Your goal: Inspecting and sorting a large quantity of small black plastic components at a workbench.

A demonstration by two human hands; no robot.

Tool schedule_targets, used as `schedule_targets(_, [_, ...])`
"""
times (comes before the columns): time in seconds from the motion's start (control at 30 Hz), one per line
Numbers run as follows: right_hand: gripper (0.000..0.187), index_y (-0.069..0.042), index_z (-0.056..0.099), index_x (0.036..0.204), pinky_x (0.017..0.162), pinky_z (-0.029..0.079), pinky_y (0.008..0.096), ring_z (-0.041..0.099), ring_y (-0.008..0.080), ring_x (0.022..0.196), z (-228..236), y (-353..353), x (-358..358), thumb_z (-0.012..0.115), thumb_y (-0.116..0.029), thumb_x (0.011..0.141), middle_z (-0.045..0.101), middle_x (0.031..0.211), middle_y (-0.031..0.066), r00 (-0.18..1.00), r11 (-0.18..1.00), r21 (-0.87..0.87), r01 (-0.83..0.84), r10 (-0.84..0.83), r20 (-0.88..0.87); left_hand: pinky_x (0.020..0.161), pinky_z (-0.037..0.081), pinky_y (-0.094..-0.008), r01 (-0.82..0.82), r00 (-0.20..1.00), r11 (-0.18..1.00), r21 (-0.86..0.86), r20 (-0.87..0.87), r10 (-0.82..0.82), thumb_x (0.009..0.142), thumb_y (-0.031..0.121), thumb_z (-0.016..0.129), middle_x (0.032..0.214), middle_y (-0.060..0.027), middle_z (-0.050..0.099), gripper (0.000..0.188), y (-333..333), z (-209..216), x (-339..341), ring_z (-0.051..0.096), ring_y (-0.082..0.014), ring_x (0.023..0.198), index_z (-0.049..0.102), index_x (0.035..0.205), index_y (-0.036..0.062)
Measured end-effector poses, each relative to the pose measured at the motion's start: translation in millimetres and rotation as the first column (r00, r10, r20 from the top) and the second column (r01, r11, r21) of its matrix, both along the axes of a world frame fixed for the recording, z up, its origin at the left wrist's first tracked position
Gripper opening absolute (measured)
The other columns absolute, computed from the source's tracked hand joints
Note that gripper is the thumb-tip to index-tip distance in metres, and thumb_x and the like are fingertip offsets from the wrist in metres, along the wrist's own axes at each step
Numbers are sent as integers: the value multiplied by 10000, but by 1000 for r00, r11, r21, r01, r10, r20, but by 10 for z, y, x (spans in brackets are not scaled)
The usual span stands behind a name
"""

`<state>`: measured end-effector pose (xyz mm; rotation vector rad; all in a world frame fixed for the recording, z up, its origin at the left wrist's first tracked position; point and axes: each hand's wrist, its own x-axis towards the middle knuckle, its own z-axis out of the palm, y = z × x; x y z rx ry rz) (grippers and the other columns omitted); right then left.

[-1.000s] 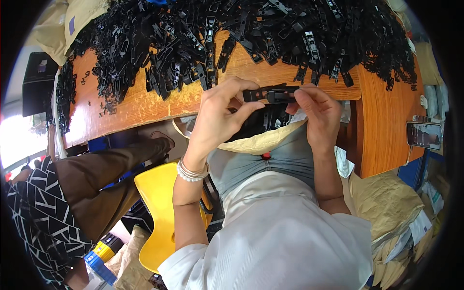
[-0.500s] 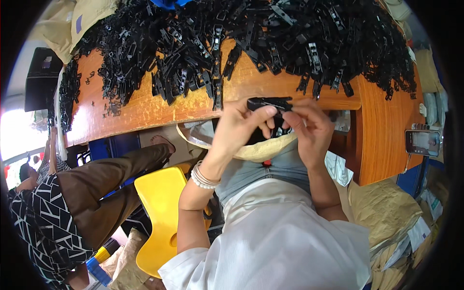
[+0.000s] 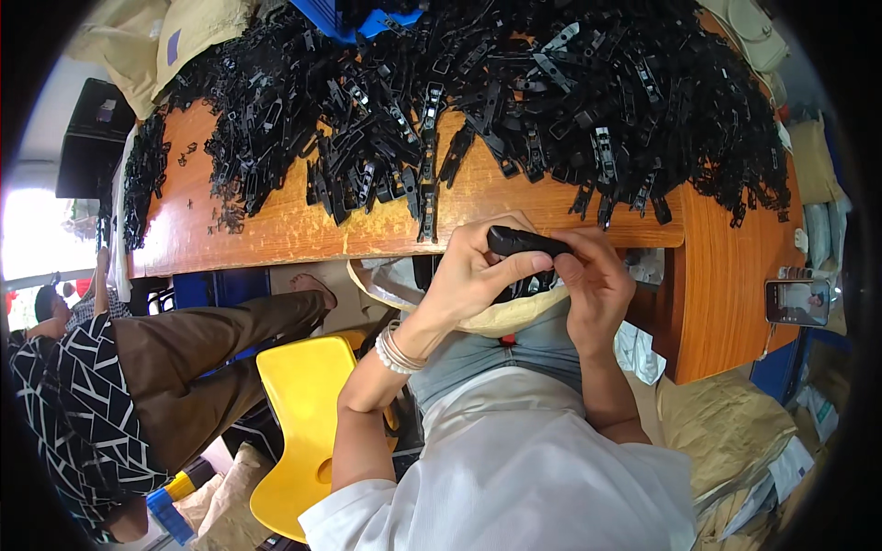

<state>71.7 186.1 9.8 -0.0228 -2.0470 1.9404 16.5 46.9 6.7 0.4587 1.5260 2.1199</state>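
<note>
Over my lap, an elongated black plastic piece (image 3: 525,241) with a smooth, rounded top is held between both hands. My left hand (image 3: 480,266) is closed on its left end, thumb along the near side. My right hand (image 3: 597,283) pinches its right end with thumb and fingers. Just below, an open pale yellow sack (image 3: 496,320) rests on my lap with black pieces inside, partly hidden by my hands. A large heap of similar black pieces (image 3: 404,119) covers the far part of the wooden table (image 3: 294,234).
A yellow chair (image 3: 308,395) stands at my left, near another person's brown-trousered leg (image 3: 220,340). A phone (image 3: 797,302) is mounted at the table's right side. Brown paper sacks (image 3: 726,432) lie at the lower right. A blue bin (image 3: 372,20) sits behind the heap.
The black piece has turned between my hands, from showing a slotted, narrow side to a smooth rounded one. The view has tilted, so the table appears lower.
</note>
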Motion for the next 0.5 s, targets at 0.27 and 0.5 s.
schedule_targets(0.27, [210, 41, 548, 971, 504, 351, 186, 532, 95, 621, -237, 120, -53, 539, -111, 827, 557, 811, 71, 991, 954, -288, 88, -55, 124, 730, 460, -292, -535, 602, 750, -390, -798, 14, 829, 158, 515, 920, -140, 603, 246, -95, -36, -1579, 596, -236, 772, 570, 981, -28])
schedule_targets(0.5, [187, 47, 547, 959, 516, 360, 187, 506, 89, 577, -332, 172, 81, 503, -72, 822, 539, 724, 57, 967, 954, -288, 83, -7, 255, 827, 430, -352, -571, 581, 529, -627, -765, -279, 772, 32, 504, 1017, -185, 558, 190, 15, -111, -1740, 533, -320, 945, 595, 922, -43])
